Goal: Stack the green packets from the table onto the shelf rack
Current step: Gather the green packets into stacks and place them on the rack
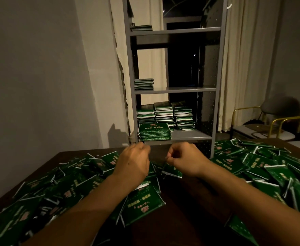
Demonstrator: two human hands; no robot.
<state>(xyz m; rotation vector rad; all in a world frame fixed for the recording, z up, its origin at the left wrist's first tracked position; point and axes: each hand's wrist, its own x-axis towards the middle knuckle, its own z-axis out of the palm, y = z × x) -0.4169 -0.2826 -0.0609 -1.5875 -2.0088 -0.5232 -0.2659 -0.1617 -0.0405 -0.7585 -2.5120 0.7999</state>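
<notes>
Your left hand (pixel 134 161) and your right hand (pixel 184 159) are both out front over the far edge of the table (pixel 172 219), side by side but not touching, knuckles up and fingers curled under. Neither one looks like it's got a packet in it, though the fingertips are tucked out of sight so you can't fully tell. Going big to small from there: the dark wooden table fills the whole bottom half, and it's buried in loose green packets (pixel 57 189) heaped every which way from about 7 o'clock round to 4 o'clock of your hands, with a bare strip of wood at 6 o'clock between your forearms. At 12 o'clock stands the grey metal shelf rack (pixel 174 90), right behind the table. Its lowest visible shelf holds several tall stacks of packets (pixel 164 112) in back and a shorter stack (pixel 154 132) in front, just past your left knuckles. One shelf up sits a small stack (pixel 144 83) at the left end, and the shelf above that has a thin stack (pixel 141 27), also at the left end. Pale curtains (pixel 248 64) hang behind the rack, and a chair (pixel 277 110) sits off at 2 o'clock.
</notes>
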